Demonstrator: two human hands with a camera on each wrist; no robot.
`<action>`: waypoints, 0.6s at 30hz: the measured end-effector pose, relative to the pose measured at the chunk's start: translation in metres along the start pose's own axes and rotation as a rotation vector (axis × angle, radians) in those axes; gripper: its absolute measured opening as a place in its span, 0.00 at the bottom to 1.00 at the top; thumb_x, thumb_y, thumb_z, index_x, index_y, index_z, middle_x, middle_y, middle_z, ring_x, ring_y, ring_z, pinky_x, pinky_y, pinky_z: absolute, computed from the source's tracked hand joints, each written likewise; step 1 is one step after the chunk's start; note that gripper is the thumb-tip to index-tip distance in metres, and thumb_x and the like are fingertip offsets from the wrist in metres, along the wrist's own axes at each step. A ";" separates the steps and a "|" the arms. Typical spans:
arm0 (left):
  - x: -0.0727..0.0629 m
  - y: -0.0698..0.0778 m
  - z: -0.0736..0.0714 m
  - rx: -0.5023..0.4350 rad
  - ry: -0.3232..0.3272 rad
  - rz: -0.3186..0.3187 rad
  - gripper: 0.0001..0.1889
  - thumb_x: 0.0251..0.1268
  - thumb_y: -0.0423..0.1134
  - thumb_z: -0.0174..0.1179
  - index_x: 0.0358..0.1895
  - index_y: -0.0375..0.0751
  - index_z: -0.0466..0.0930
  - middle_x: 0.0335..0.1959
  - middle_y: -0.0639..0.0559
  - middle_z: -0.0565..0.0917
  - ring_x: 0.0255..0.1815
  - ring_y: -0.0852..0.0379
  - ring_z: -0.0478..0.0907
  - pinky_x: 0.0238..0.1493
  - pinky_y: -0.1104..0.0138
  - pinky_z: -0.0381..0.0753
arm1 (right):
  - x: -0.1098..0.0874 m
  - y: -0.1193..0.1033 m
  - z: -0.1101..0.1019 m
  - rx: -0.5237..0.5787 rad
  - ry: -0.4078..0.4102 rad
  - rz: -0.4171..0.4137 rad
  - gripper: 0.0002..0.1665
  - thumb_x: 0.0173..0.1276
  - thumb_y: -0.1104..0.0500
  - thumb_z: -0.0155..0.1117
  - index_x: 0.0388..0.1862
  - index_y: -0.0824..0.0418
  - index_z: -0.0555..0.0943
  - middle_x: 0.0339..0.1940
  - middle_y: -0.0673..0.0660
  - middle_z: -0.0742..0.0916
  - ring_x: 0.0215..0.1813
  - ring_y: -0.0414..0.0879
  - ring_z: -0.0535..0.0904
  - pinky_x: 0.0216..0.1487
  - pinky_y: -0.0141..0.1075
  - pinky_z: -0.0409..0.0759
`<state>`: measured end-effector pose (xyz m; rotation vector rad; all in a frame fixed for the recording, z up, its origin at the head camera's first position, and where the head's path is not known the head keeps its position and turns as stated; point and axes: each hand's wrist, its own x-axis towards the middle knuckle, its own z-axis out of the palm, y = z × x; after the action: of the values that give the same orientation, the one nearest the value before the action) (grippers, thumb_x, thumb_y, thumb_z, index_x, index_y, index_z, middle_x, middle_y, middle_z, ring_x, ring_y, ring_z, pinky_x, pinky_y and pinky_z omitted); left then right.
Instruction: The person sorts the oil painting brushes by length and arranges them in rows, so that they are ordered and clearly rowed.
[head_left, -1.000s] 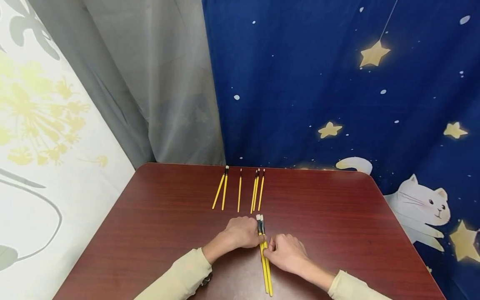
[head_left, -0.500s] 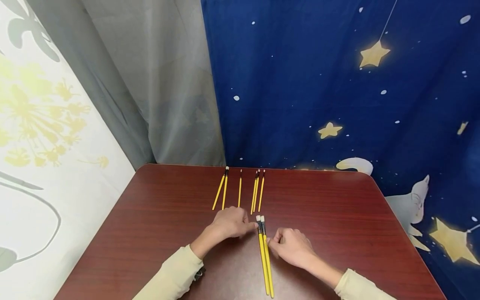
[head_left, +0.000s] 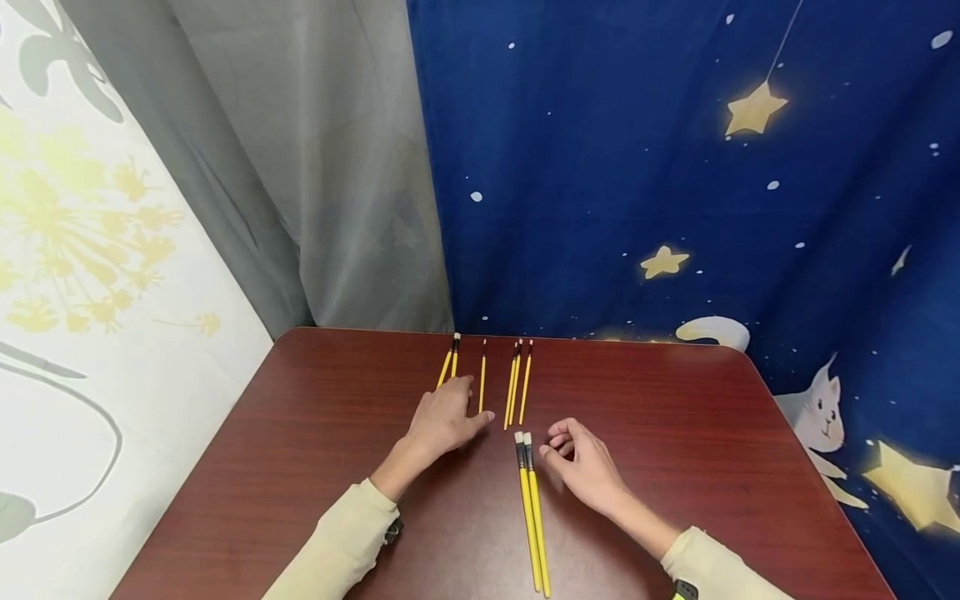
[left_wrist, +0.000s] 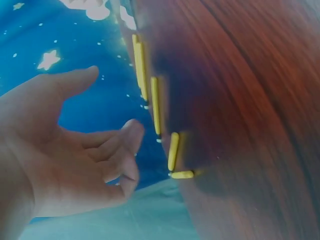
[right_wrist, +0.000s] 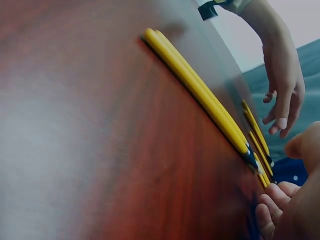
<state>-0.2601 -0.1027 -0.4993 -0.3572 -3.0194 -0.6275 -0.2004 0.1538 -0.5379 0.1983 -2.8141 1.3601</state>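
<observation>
Two larger paintbrushes (head_left: 529,527) with yellow handles and pale bristles lie side by side near the front of the table, bristles pointing away. My left hand (head_left: 446,418) holds nothing; it reaches over the table, thumb spread, overlapping the lower handles of a pair of thin paintbrushes (head_left: 454,362) at the back. Just right of it lies a single thin paintbrush (head_left: 482,379). In the left wrist view the hand (left_wrist: 75,155) has bent, unfilled fingers. To the right of the larger pair is my right hand (head_left: 588,467), its fingers loosely curved and touching no brush.
Farther right at the back, three more thin paintbrushes (head_left: 526,387) lie near the table's far edge. The dark red wooden table (head_left: 675,433) stands against a grey curtain (head_left: 367,208) and a blue starry curtain (head_left: 585,167).
Both hands have let go of the two larger paintbrushes. The left hand has moved away and left toward the back brushes; the right has drawn slightly to the right and forward.
</observation>
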 end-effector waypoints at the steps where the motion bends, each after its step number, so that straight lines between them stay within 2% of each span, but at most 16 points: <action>1: 0.002 -0.001 0.001 -0.003 0.014 0.003 0.40 0.68 0.57 0.70 0.74 0.33 0.72 0.60 0.42 0.86 0.61 0.44 0.84 0.65 0.44 0.80 | 0.004 0.000 0.000 -0.002 0.003 -0.005 0.16 0.70 0.54 0.73 0.53 0.56 0.82 0.43 0.47 0.87 0.44 0.39 0.83 0.52 0.36 0.82; 4: 0.006 -0.003 0.003 0.019 0.052 0.015 0.40 0.68 0.56 0.71 0.74 0.31 0.72 0.63 0.38 0.84 0.63 0.42 0.83 0.65 0.44 0.80 | 0.015 0.001 -0.001 -0.023 0.017 -0.023 0.16 0.69 0.55 0.74 0.53 0.57 0.83 0.44 0.49 0.88 0.45 0.41 0.83 0.54 0.41 0.83; 6: 0.010 -0.003 0.005 0.046 0.072 0.017 0.38 0.67 0.56 0.71 0.71 0.32 0.75 0.60 0.39 0.85 0.59 0.43 0.84 0.62 0.45 0.80 | 0.024 0.000 -0.001 -0.045 0.033 -0.033 0.16 0.69 0.55 0.74 0.52 0.57 0.83 0.43 0.49 0.88 0.45 0.42 0.83 0.53 0.41 0.82; 9: 0.017 -0.004 0.006 0.083 0.094 0.014 0.32 0.67 0.56 0.71 0.63 0.34 0.82 0.50 0.42 0.88 0.47 0.46 0.85 0.53 0.49 0.81 | 0.038 -0.002 0.001 -0.089 0.051 -0.048 0.13 0.68 0.54 0.74 0.49 0.55 0.84 0.40 0.47 0.88 0.43 0.42 0.82 0.49 0.39 0.80; 12: 0.027 -0.005 0.006 0.123 0.104 0.018 0.24 0.67 0.56 0.71 0.50 0.37 0.86 0.36 0.46 0.88 0.34 0.49 0.83 0.44 0.52 0.80 | 0.056 -0.004 0.002 -0.132 0.049 -0.060 0.07 0.69 0.53 0.74 0.42 0.51 0.85 0.34 0.45 0.89 0.37 0.39 0.84 0.44 0.38 0.80; 15: 0.041 -0.004 0.006 0.166 0.088 0.027 0.20 0.69 0.56 0.70 0.41 0.40 0.85 0.28 0.49 0.84 0.29 0.51 0.79 0.40 0.54 0.79 | 0.076 -0.005 0.002 -0.184 0.050 -0.059 0.05 0.70 0.51 0.73 0.35 0.48 0.85 0.30 0.44 0.90 0.33 0.37 0.84 0.41 0.40 0.81; 18: 0.053 -0.001 0.006 0.176 0.044 0.035 0.19 0.70 0.56 0.68 0.39 0.41 0.83 0.27 0.50 0.82 0.27 0.52 0.77 0.39 0.55 0.79 | 0.093 -0.005 0.001 -0.243 0.068 -0.041 0.06 0.70 0.49 0.73 0.34 0.47 0.85 0.28 0.44 0.90 0.33 0.39 0.84 0.39 0.42 0.80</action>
<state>-0.3121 -0.0897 -0.5003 -0.3812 -2.9896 -0.3592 -0.2921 0.1398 -0.5288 0.1994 -2.8666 0.9853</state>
